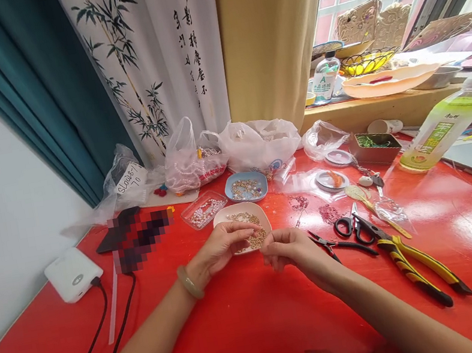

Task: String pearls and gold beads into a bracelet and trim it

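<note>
Left grip, bare hand: fingers stretched forward, thumb lying close to the index finger; whether anything is clamped between them cannot be told. Pale stone-like bangle worn on the wrist.

Right grip, bare hand: fingers curled, thumb and index tips drawn close together; anything held there is too small to make out. The two grips face each other, near but apart.

Cream rounded-square shallow dish: partly hidden by the left grip's fingers, at the left of the right grip's tips; contact unclear. Contents: many small gold-coloured beads.

Blue rounded-square dish: beyond both grips, behind the cream dish; holds mixed gold and pale beads.

Clear plastic rectangular tray: beyond the left grip; holds pinkish-white pearl beads.

Small black-handled pliers: just right of the right grip.

Black-handled scissors: right of and beyond the right grip, near those pliers.

Large yellow-and-black-handled pliers: farther right of the right grip.

White plastic box with black cable: well left of the left grip.

Glossy red bench: beneath both grips, carrying all dishes and tools listed.
</note>
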